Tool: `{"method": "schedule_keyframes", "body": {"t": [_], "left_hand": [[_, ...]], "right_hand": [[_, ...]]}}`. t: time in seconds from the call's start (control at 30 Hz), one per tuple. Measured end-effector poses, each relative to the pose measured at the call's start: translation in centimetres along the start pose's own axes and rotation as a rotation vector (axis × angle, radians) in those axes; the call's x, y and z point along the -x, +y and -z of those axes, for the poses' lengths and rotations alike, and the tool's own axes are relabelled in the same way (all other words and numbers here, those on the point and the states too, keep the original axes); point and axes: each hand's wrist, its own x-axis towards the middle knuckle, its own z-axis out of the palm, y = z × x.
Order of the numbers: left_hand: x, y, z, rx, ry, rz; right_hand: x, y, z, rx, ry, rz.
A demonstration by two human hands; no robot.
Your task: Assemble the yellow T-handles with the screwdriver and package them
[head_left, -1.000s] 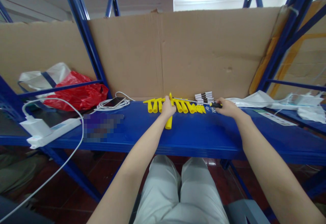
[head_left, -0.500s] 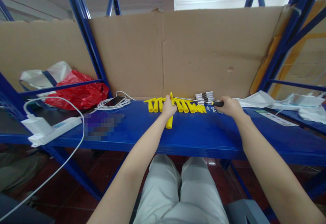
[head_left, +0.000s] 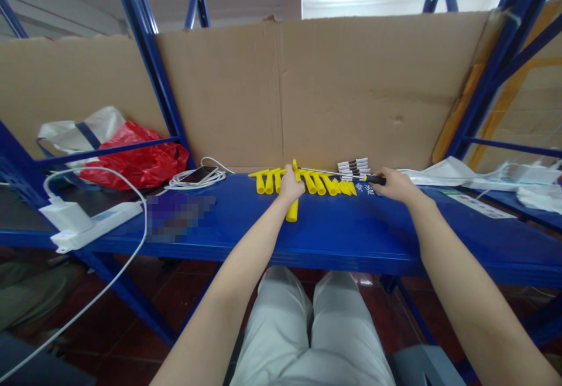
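My left hand point(head_left: 291, 185) is closed around a yellow plastic handle point(head_left: 292, 210) with a tubular lower end, held upright above the blue shelf. In my right hand point(head_left: 397, 185) is a screwdriver point(head_left: 374, 180) with a black grip, its long metal shaft lying roughly level and pointing left. The shaft's end meets the upper part of the yellow handle; the exact contact is too small to make out. Behind my left hand, several similar yellow handles point(head_left: 318, 184) lie in a row. Small yellow pointed pieces point(head_left: 346, 188) lie at the row's right end.
White sticks with dark bands point(head_left: 353, 167) are stacked by the cardboard wall point(head_left: 351, 93). A phone point(head_left: 199, 174) and coiled white cable point(head_left: 178, 182) lie left. Farther left are a power strip point(head_left: 105, 222) and a red bag point(head_left: 140, 151). A printed sheet point(head_left: 476, 204) lies right.
My right hand and forearm have shifted very slightly on the screwdriver. The left hand and the yellow handle stay in place.
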Motion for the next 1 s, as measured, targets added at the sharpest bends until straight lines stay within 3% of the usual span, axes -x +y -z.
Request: {"method": "schedule_keyframes", "body": {"t": [0.27, 0.6, 0.83, 1.0], "left_hand": [[0.1, 0.0, 0.2, -0.01, -0.013, -0.002], [0.2, 0.2, 0.1, -0.011, -0.027, -0.022], [0.3, 0.5, 0.5, -0.033, -0.016, 0.018], [0.3, 0.5, 0.5, -0.031, -0.009, 0.008]], "right_hand": [[-0.3, 0.9, -0.6, 0.027, 0.098, 0.098], [0.1, 0.0, 0.2, 0.026, 0.077, -0.117], [0.1, -0.2, 0.2, -0.019, 0.048, -0.025], [-0.2, 0.6, -0.3, -0.05, 0.104, 0.06]]}}
